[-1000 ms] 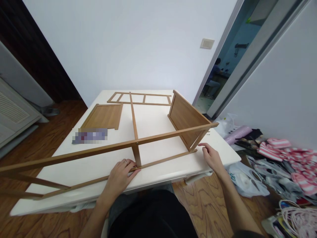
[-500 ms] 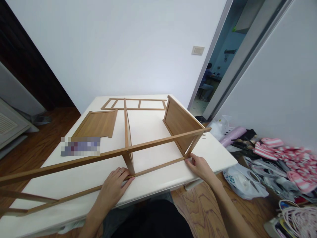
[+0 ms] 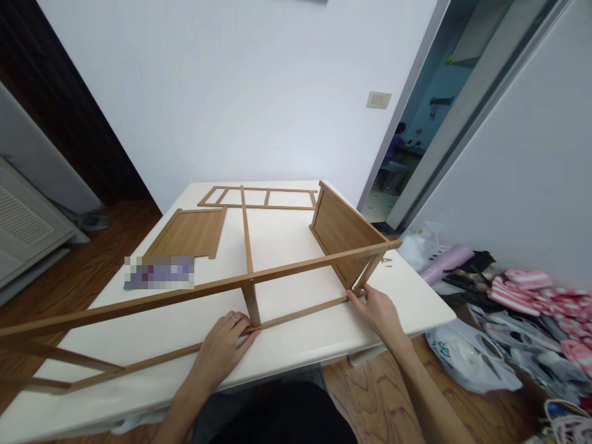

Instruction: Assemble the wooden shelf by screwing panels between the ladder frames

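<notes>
A long wooden ladder-like frame (image 3: 300, 267) stands on its long edge at the front of the white table (image 3: 289, 344). My left hand (image 3: 226, 341) closes around its lower rail, at the joint with the middle crosspiece. A middle wooden panel (image 3: 246, 231), seen nearly edge-on, extends back from that joint. My right hand (image 3: 380, 313) grips the same rail at the right end corner, thumb and fingers against the wood. Beside it, an upright wooden end panel (image 3: 345, 228) meets the frame, with a narrow gap visible near the corner.
Flat on the table lie a second ladder-like frame (image 3: 277, 208), a wooden panel (image 3: 189, 233) and a blurred-out sheet (image 3: 160, 273). Small screws (image 3: 387, 261) rest near the right edge. Bags and striped cloth (image 3: 522, 290) crowd the floor at right. A person (image 3: 395, 157) sits beyond the doorway.
The view has shifted a little, so everything appears slightly to the right and the middle panel looks more edge-on. Both hands keep their places on the lower rail; the right fingers have shifted slightly.
</notes>
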Available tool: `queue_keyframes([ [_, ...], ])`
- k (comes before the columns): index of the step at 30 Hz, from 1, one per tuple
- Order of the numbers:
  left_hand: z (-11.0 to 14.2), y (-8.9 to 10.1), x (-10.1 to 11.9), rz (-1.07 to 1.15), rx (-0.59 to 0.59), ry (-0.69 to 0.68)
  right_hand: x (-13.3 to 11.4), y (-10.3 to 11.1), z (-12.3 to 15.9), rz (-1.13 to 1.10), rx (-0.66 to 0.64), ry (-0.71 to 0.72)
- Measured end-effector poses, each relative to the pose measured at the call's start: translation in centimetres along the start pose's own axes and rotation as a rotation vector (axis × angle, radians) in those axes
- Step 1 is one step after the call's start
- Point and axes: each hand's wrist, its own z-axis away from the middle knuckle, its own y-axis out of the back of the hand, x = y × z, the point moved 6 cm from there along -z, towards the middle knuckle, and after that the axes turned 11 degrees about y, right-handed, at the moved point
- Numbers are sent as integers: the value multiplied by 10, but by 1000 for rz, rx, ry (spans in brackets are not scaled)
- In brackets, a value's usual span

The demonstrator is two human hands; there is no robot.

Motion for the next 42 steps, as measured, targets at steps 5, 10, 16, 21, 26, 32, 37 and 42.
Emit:
queue_keyframes([
  [5, -3, 0, 1, 7, -8, -24, -2, -2, -14, 43, -4, -137],
  [10, -1, -3, -1, -10, 26, -49, 1, -14, -19, 2, -50, -231],
  [16, 0, -5, -2, -1, 76, -81, 3, -23, -17, -69, -32, -238],
  [21, 0, -7, -2, 1, 71, -73, 4, -25, -17, -91, -10, -241],
  [26, -1, -6, -1, -19, 60, -43, 2, -21, -18, -97, 6, -246],
  [32, 0, -4, 1, -49, 113, -47, 0, -12, -4, -154, 58, -146],
  [37, 1, -4, 0, -67, 132, -70, 14, -7, 28, -215, 65, -105],
  [42, 1, -4, -3, -95, 116, -89, 25, -2, 35, -265, 29, -82],
])
